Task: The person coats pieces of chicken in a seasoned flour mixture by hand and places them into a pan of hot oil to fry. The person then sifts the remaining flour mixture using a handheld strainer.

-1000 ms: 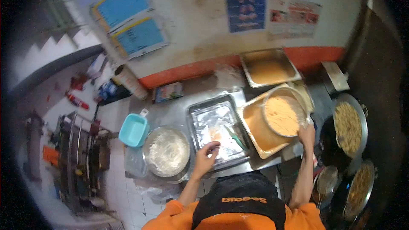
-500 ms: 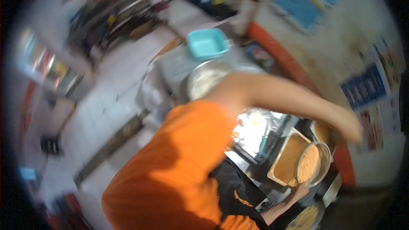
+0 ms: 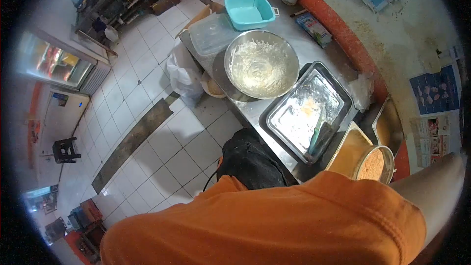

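An orange sleeve and my bare left forearm cross the lower right of the head view, and the hand at its end is out of sight. My right hand is not visible either. Just above the sleeve a metal bowl [image 3: 387, 163] of orange crumbly food [image 3: 371, 165] rests at the edge of a tray of orange-brown powder [image 3: 349, 151]. Beside it lies a dark-rimmed metal tray [image 3: 294, 122] with a green-handled tool [image 3: 314, 140] in it. A large steel bowl [image 3: 261, 64] coated with white flour stands further along the table.
Past the flour bowl are a turquoise basin [image 3: 250, 12] and a clear plastic lid [image 3: 211, 34]. White plastic bags [image 3: 184, 71] hang by the table edge. A dark stool [image 3: 66, 150] and a lit display fridge [image 3: 61, 66] stand across the tiled floor.
The view has swung left, showing more floor. My left arm has moved from over the metal tray to the lower right. My right hand, earlier at the bowl of orange food, has gone out of sight.
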